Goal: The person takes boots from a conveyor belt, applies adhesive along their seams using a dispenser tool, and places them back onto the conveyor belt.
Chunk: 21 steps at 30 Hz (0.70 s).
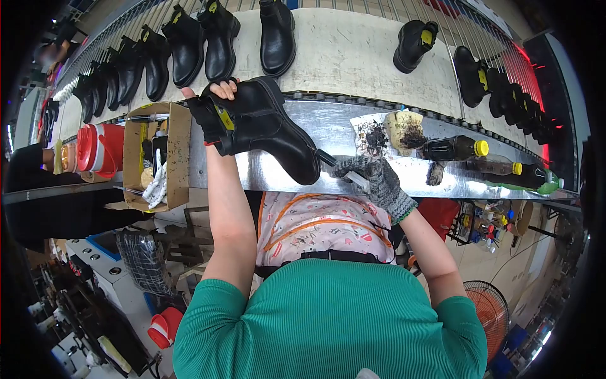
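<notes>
A black ankle boot (268,123) hangs tilted over the metal bench, toe down to the right, with a yellow tag at its shaft. My left hand (224,89) is closed on its shaft; part of the hand is hidden behind the leather. My right hand (377,180), in a grey knit glove, is closed around a slim brush-like tool (326,158) with a dark end and a pale handle. Its dark tip meets the sole edge near the boot's toe; whether it presses there I cannot tell.
Black boots (186,50) stand in a row on the conveyor (344,50) behind the bench (252,174). Left are a cardboard box (180,148) and a red jug (101,150). Right lie stained sponges (404,129) and bottles with dark liquid (451,148).
</notes>
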### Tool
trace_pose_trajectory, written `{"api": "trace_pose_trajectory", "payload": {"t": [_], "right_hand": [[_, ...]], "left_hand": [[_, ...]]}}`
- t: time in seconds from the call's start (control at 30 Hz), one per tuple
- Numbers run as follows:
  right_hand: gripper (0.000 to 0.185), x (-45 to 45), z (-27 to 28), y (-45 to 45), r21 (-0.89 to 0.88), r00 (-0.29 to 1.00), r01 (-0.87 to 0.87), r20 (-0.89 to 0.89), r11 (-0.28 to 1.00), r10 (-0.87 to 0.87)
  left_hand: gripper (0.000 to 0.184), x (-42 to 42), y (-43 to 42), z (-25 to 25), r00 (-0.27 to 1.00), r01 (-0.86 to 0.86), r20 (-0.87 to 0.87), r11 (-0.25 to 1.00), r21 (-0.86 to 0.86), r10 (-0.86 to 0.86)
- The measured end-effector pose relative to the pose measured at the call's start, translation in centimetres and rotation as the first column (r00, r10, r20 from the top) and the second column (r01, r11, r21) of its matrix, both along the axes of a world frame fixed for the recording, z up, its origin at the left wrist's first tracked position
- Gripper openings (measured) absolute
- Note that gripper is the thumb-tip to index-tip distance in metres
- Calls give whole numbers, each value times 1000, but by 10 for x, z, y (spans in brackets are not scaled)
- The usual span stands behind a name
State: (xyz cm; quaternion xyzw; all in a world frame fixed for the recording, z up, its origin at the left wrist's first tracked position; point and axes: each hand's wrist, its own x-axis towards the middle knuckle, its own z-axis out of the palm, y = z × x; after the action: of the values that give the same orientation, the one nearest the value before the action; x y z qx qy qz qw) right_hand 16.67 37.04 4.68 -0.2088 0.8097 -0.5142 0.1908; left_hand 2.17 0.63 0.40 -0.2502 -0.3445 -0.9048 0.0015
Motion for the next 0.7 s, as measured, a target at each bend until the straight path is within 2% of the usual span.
{"api": "trace_pose_trajectory", "payload": {"t": [0.03,0.1,0.17,0.2,0.23,0.27,0.33,0.37,0.4,0.43,0.47,0.5,0.53,0.57,0.6,0.63,0.67,0.7], "right_hand": [[34,3,-2,3,-6,1000,13,-16,1000,-13],[35,7,0,5,-20,998,36,-49,999,-37],[42,11,-29,9,-234,989,123,106,964,-100],[48,13,-33,12,-335,961,201,250,921,-119],[55,14,-36,15,-420,913,297,387,858,-127],[63,18,-36,20,-472,815,429,571,770,-103],[94,18,-31,22,-295,622,589,760,753,-189],[94,17,-42,23,-346,623,604,767,718,-154],[94,17,-63,26,-395,626,617,771,680,-121],[94,17,-70,28,-440,631,629,771,641,-89],[94,18,-74,33,-450,584,663,811,599,-37],[94,19,-73,34,-429,555,699,830,573,-56],[94,22,-72,32,-411,528,732,847,543,-70],[95,24,-72,28,-394,500,763,862,511,-81],[95,27,-72,23,-384,506,793,847,472,-161],[94,30,-71,24,-388,513,790,843,475,-164],[94,31,-70,26,-395,522,785,836,478,-167],[94,31,-66,27,-401,532,781,829,479,-172]], "left_hand": [[87,-2,0,-2,1000,0,9,1000,-16,0],[89,-6,3,-2,989,-101,104,994,-40,104],[90,-12,4,-3,971,-157,170,984,-87,170],[90,-17,4,-3,964,-163,192,979,-118,184],[90,-21,4,-3,957,-169,212,974,-149,198],[89,-24,7,-5,921,-241,264,952,-187,285],[90,-26,16,2,844,-264,412,934,-241,344],[90,-26,22,5,795,-271,479,925,-268,372],[83,-24,29,4,822,-274,458,940,-202,338],[78,-28,34,-5,798,-387,350,863,-326,490],[74,-31,41,-20,751,-496,225,756,-428,621],[69,-33,45,-36,683,-598,84,621,-507,726],[53,-30,44,-40,648,-640,-17,532,-555,762],[52,-32,40,-42,612,-661,-116,425,-619,782],[50,-28,38,-37,577,-672,-215,309,-673,788],[48,-22,39,-29,544,-676,-313,186,-713,778],[48,-16,40,-20,526,-664,-364,104,-740,769],[49,-11,41,-12,516,-672,-385,83,-736,765]]}}
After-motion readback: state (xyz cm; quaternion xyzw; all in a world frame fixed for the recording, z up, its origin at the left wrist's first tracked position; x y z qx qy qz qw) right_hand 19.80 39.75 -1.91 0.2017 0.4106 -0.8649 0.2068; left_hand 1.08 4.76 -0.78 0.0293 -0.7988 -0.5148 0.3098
